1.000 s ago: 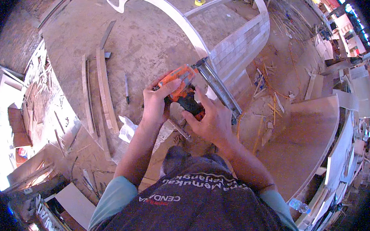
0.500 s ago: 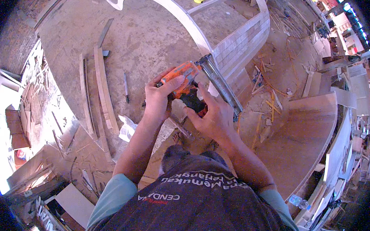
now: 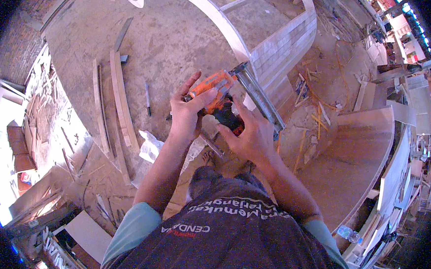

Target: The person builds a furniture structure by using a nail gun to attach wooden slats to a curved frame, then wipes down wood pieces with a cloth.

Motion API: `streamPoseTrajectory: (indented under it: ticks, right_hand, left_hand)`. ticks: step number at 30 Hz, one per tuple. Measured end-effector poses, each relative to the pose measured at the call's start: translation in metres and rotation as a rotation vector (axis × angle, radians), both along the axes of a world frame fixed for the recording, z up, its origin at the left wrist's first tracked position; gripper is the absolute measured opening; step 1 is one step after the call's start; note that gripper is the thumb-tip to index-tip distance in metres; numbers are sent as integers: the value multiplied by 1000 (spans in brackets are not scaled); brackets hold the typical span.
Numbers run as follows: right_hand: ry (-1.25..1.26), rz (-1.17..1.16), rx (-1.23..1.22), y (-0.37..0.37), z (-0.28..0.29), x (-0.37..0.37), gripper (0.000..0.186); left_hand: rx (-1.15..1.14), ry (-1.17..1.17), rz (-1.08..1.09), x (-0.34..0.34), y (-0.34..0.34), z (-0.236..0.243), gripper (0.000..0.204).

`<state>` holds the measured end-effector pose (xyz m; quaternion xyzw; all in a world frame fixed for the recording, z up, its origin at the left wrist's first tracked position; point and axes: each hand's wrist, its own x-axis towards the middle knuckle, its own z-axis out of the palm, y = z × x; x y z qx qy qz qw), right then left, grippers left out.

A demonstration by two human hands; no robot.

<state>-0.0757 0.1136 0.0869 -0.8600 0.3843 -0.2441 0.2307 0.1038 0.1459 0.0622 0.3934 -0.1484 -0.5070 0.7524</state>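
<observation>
Left hand (image 3: 187, 112), right hand (image 3: 254, 137) both clasping scuffed orange-black nail gun (image 3: 219, 84); long metal magazine (image 3: 262, 98) at gun's right, curved block-patterned wooden panel (image 3: 285, 44) beyond gun.

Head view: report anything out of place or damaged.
A crumpled white sheet, possibly plastic, looks out of place: it lies beside the pale wooden strips like stray wrapping. The orange-and-black handheld tool has greyish patches, perhaps wear.
</observation>
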Motion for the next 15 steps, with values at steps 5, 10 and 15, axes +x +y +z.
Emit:
streamPoseTrajectory:
  ticks: [5, 10, 15]
  right_hand:
    - [26, -13, 1, -3, -1, -2, 79]
    - [-20, -7, -81, -7, -10, -4, 78]
    - [83, -36, 51, -5, 1, 3, 72]
  left_hand:
    - [23, -33, -7, -3, -4, 0, 74]
    - [-10, 10, -1, -5, -7, -5, 76]
    - [16, -28, -5, 0, -7, -11, 78]
